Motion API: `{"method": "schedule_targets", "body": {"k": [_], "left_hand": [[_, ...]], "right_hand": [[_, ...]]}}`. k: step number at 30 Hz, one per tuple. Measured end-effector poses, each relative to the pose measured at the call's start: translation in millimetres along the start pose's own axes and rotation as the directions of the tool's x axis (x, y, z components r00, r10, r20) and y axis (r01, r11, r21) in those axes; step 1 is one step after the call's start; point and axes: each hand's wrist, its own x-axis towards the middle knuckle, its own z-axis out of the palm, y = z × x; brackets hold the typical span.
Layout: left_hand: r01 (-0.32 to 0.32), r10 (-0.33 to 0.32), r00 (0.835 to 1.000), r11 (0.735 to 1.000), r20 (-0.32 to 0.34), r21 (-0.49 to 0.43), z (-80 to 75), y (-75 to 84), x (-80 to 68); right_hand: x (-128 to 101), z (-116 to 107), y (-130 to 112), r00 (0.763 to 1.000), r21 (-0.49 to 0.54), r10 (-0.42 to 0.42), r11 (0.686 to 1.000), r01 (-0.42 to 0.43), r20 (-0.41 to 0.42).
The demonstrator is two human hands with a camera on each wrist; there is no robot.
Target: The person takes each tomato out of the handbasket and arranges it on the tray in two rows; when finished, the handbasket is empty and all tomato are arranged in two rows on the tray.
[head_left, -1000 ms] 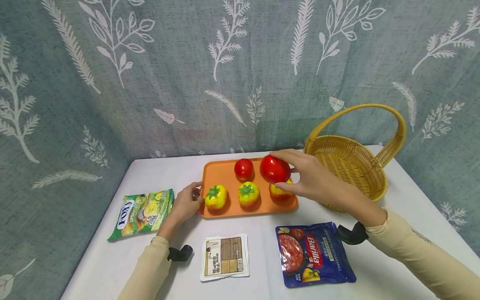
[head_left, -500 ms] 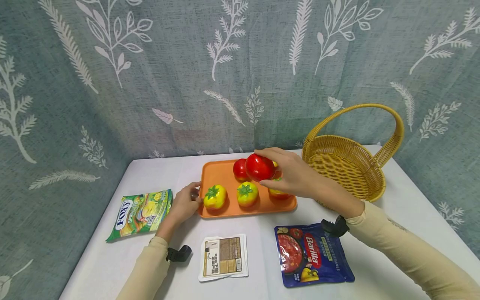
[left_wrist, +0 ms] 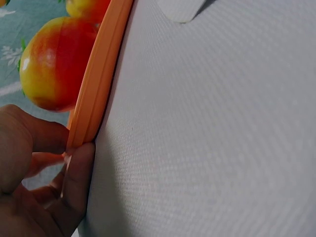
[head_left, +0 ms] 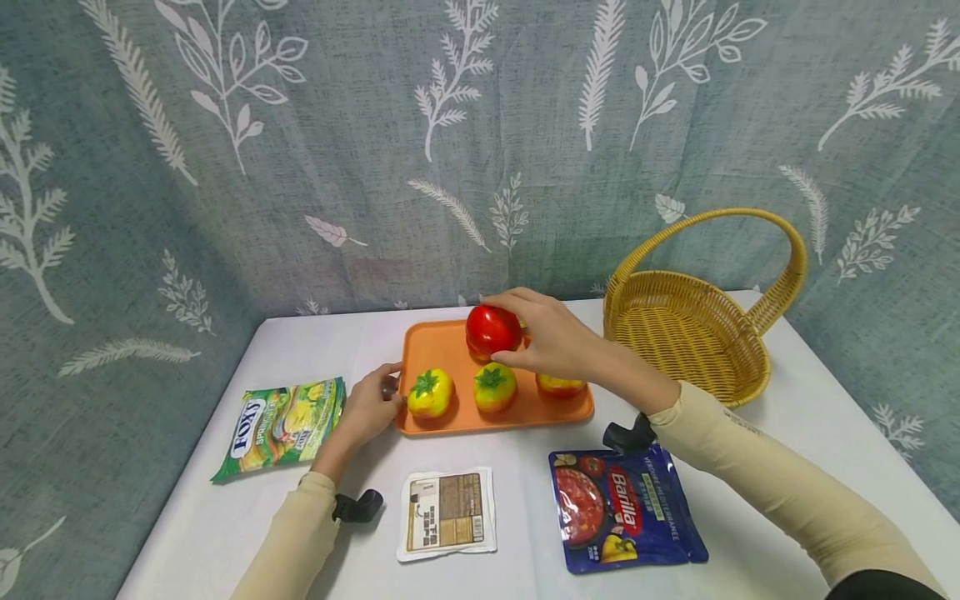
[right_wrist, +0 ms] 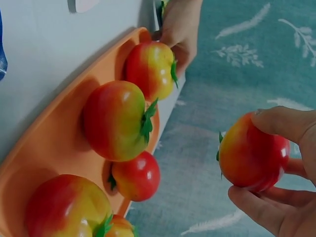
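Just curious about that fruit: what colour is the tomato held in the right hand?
The tomato is mostly red, shading to yellow-orange on one side; the right wrist view shows this best.

The right hand (head_left: 551, 342) has carried the red tomato (head_left: 492, 328) leftward over the tray (head_left: 442, 421), away from the basket (head_left: 693, 333).

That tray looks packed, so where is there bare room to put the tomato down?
Crowded: the tray front row holds three tomatoes, one more behind. Free: its back left corner beside the left hand, the basket, and table right of the pouch.
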Motion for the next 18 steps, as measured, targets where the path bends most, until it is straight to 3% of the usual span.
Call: {"method": "schedule_targets", "body": {"k": [18], "left_hand": [[-0.008, 0.008, 1.000, 1.000, 0.005, 0.004, -0.1, -0.3, -0.2]], "right_hand": [[33, 27, 2, 0.988, -0.043, 0.116, 0.993, -0.112, 0.106]]}}
